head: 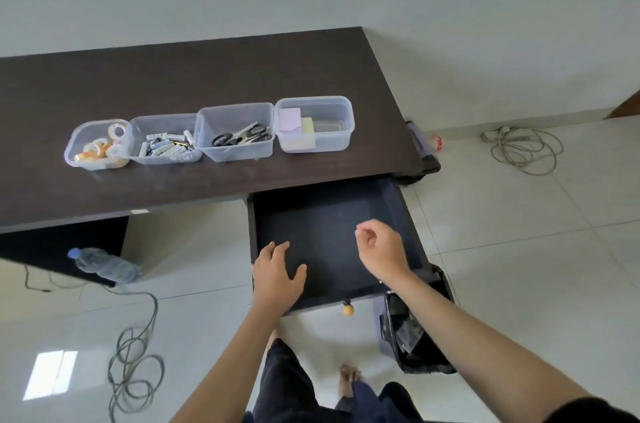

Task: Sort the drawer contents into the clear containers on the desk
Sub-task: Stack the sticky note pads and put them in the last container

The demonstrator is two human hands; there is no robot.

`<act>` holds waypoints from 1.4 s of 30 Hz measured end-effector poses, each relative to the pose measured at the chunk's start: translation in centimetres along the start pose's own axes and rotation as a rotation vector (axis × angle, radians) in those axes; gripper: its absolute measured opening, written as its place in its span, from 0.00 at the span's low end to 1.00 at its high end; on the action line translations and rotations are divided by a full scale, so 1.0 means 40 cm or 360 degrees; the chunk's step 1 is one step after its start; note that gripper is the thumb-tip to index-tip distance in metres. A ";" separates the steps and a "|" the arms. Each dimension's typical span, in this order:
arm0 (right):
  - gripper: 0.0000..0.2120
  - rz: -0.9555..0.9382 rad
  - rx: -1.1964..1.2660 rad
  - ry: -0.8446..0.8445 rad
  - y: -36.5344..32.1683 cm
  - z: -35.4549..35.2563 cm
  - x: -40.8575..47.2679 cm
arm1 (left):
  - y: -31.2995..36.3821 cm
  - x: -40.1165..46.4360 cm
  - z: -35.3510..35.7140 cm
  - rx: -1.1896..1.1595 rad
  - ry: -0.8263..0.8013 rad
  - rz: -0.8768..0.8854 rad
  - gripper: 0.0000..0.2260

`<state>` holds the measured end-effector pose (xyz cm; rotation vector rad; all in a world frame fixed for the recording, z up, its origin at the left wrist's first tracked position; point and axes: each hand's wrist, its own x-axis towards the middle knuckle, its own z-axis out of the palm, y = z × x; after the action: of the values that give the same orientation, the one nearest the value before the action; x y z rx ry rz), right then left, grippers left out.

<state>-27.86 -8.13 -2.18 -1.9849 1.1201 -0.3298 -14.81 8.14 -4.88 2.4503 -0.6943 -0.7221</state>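
1. Left hand (277,279) lies flat, grip released, on the open drawer (332,214) floor.
2. Right hand (381,247) hovers loosely curled, grasping nothing visible.
3. On the tabletop (207,69), four clear containers hold tape rolls (100,147), batteries (166,145), scissors (242,137), and sticky notes (294,123).

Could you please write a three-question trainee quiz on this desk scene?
1. How many clear containers stand on the desk?
2. True or false: the scissors lie in the rightmost container.
3. What shows in the open drawer under both hands: A) batteries, B) tape, C) nothing visible?

Key: 1. Four. 2. False, third from left. 3. C; the left hand is flat, the right hand loosely curled.
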 end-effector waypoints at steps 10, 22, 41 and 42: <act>0.09 0.0682 0.0330 -0.0162 0.105 0.176 -0.287 | -0.112 -0.159 0.052 -0.0152 0.0138 -0.0542 0.29; 0.30 0.1260 0.0971 0.0126 0.089 0.255 -0.239 | -0.134 -0.148 0.016 -0.0309 0.0125 -0.0484 0.14; 0.40 0.1031 0.0836 0.0389 0.010 0.306 0.006 | -0.082 0.116 -0.056 -0.0265 0.0260 -0.0386 0.14; 0.40 0.1032 0.0836 0.0368 0.004 0.309 0.042 | -0.072 0.149 -0.062 -0.0277 0.0272 -0.0398 0.14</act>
<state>-19.98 -3.02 -10.40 -1.0760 1.5621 -0.4524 -8.00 7.57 -6.78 2.4243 -0.2512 -0.6257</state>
